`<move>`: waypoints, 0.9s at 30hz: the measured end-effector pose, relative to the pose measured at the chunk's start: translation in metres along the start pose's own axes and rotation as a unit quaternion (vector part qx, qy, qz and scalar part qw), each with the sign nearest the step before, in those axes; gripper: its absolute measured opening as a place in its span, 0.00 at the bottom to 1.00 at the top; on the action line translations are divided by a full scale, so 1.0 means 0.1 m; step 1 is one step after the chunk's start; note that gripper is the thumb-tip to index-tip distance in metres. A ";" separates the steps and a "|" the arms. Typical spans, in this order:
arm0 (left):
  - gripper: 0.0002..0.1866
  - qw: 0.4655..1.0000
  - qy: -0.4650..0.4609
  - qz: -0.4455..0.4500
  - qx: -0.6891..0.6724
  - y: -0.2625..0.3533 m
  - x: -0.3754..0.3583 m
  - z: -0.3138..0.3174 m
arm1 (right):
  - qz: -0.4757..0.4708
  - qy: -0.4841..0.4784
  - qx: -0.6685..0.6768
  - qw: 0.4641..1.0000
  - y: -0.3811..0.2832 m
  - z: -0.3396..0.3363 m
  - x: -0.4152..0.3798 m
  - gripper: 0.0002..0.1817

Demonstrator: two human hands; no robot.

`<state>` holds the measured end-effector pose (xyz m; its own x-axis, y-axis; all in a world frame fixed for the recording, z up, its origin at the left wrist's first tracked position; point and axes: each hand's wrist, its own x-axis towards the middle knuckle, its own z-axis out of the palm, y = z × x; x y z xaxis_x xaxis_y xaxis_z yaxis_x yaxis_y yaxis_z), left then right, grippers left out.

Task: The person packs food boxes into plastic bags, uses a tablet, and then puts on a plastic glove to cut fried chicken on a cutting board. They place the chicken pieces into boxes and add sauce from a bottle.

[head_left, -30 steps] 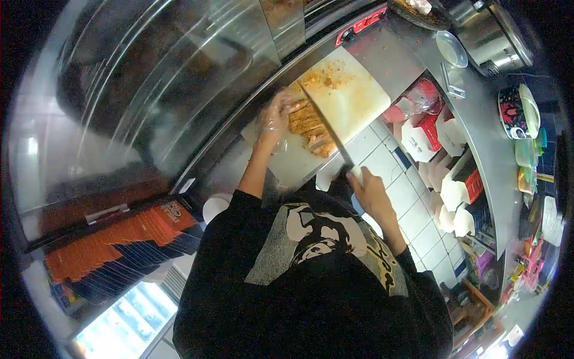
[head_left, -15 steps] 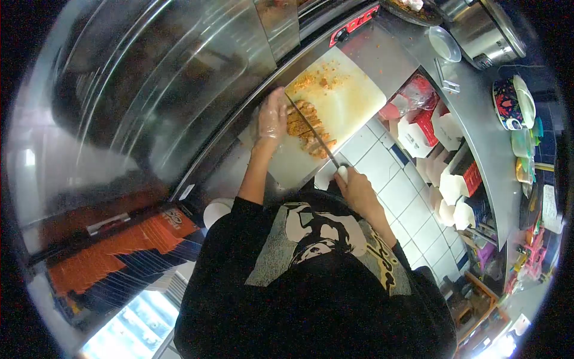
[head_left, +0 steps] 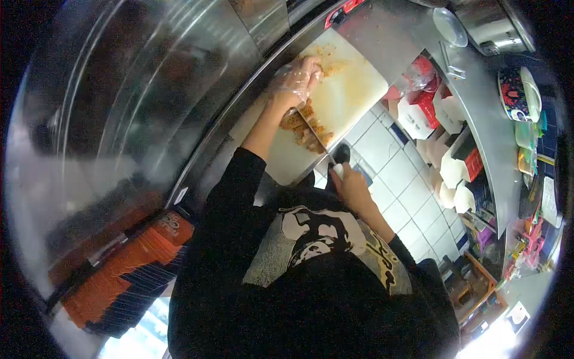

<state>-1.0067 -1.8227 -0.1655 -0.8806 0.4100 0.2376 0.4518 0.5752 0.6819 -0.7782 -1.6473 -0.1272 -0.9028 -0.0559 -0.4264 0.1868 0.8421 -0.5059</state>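
Breaded fried cutlet (head_left: 315, 139), partly sliced into strips, lies on a white cutting board (head_left: 353, 99). My right hand (head_left: 354, 186) grips the white handle of a knife (head_left: 315, 133), whose blade lies across the cutlet. At the far end of the meat is my left hand (head_left: 297, 82), in a clear plastic glove. Its fingers are curled together over the board, and whatever is beneath them is hidden. Brown crumbs (head_left: 330, 67) are scattered on the board beyond that hand.
A steel wall (head_left: 149, 90) rises on the left. White takeaway boxes (head_left: 412, 118) stand under the steel counter (head_left: 490, 149) on the right. A clear bowl (head_left: 449, 27) and a steel pot (head_left: 493, 27) sit on that counter. Tiled floor (head_left: 397, 173) shows between.
My left hand has moved up and to the right, from flat beside the cutlet to curled at its far end. The knife stays across the cutlet, its handle slightly lower.
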 end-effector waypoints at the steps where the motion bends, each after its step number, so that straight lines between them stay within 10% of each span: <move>1: 0.15 1.000 -0.004 -0.008 -0.001 -0.01 0.02 0.00 | 0.002 -0.009 0.001 1.000 -0.01 -0.01 0.04 0.19; 23: 0.19 0.992 0.061 0.039 -0.099 -0.38 0.13 0.24 | -0.033 0.043 -0.002 0.999 -0.14 -0.02 -0.04 0.22; 25: 0.20 0.880 0.053 -0.179 -0.437 -0.20 0.17 0.03 | -0.028 0.050 0.007 0.998 -0.17 -0.06 -0.07 0.21; 27: 0.21 0.870 0.109 -0.080 -0.475 0.02 -0.10 -0.13 | -0.020 0.040 0.013 0.999 -0.20 -0.09 -0.09 0.19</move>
<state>-0.9993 -1.8349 -0.1578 -0.9742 0.1747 0.1429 0.0913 -0.2742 0.9573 -0.7777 -1.6592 -0.1064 -0.9374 -0.0452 -0.3454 0.1595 0.8258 -0.5410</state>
